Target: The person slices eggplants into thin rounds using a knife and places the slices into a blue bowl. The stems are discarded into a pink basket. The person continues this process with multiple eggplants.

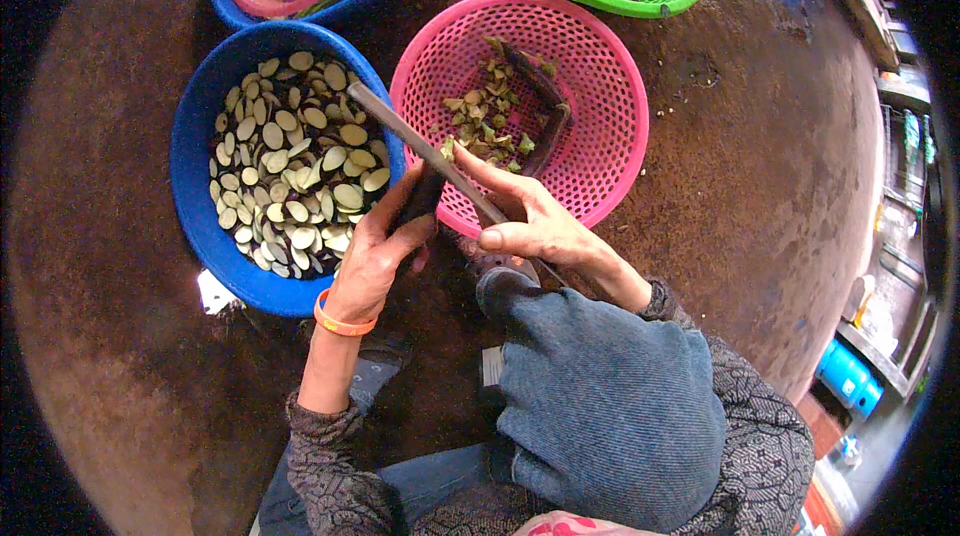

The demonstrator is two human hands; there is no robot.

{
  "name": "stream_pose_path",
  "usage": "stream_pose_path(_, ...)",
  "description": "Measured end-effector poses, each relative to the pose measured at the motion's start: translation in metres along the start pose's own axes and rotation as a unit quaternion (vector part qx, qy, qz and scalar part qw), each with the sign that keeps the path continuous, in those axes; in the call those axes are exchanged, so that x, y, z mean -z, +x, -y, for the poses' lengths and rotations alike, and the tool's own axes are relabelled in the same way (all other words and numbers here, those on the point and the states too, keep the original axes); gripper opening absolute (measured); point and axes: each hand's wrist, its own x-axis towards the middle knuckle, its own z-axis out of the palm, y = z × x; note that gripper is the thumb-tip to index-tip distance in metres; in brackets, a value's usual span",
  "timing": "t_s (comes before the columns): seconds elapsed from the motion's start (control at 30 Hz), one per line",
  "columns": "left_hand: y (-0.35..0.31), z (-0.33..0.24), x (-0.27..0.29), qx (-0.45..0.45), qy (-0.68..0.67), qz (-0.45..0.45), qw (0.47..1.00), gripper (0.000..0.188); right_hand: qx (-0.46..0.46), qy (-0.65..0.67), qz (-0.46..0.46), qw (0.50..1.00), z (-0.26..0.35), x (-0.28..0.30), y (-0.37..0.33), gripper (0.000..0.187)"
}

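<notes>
A dark eggplant (424, 194) sits in the left hand (362, 276), whose fingers and thumb curl around it, by the near left rim of the pink basket (632, 151). Just to its right, the right hand (545, 231) grips a long knife (420, 146) between thumb and fingers, the blade slanting far and left. It is dark where they meet, so I cannot tell whether the edge touches the skin. The chief risk is a slip: smooth skin could let the eggplant roll, bringing the blade onto the left fingers. The right forefinger, stretched along the blade, could also be nicked. A loosened trimming might drop left among the pale slices (290, 166) in the blue tub (190, 186), rather than with the scraps (485, 114) on the right.
</notes>
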Motion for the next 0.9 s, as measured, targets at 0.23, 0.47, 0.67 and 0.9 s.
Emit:
stream_pose_path(0.23, -0.006, 0.003, 0.007, -0.012, 0.076, -0.013, 0.997, 0.063, 0.016, 0.010, -0.009, 1.000, -0.004, 0.000, -0.002, 0.112)
stream_pose_path(0.47, 0.006, 0.010, -0.001, -0.265, 0.448, -0.119, 0.845, 0.049, -0.014, 0.026, -0.013, 0.999, -0.004, -0.006, -0.004, 0.117)
stream_pose_path(0.67, -0.006, 0.008, -0.006, -0.272, 0.455, -0.150, 0.835, 0.048, -0.035, 0.084, -0.031, 0.995, -0.004, -0.009, -0.006, 0.114)
stream_pose_path(0.9, -0.008, -0.001, -0.011, -0.274, 0.551, -0.174, 0.769, 0.045, 0.005, -0.019, -0.063, 0.998, -0.005, -0.011, -0.001, 0.104)
